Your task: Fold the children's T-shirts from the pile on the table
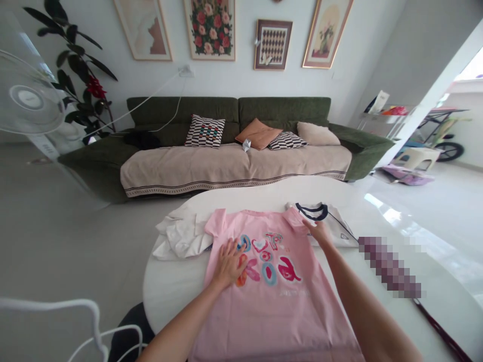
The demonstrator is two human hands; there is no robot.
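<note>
A pink short-sleeved T-shirt [264, 322] with colourful printed letters and shapes lies spread out on the white table [169, 281]. My left hand [228, 262] rests flat on the left part of its chest print, fingers spread. At the shirt's right sleeve is my right hand [317, 231], its fingers extended and touching the sleeve edge; it does not appear to grip the cloth. A folded white shirt with a navy collar [337, 227] lies partly under that sleeve. On the left, a crumpled white garment [183, 235] sits beside the pink shirt.
A blurred-out purplish item [390, 266] with a dark strap lies on the table's right. Beyond the table stands a green sofa [283, 110] with cushions and a beige cover. A fan [28, 98] is at the left, and a white cable rack [90, 311] appears at lower left.
</note>
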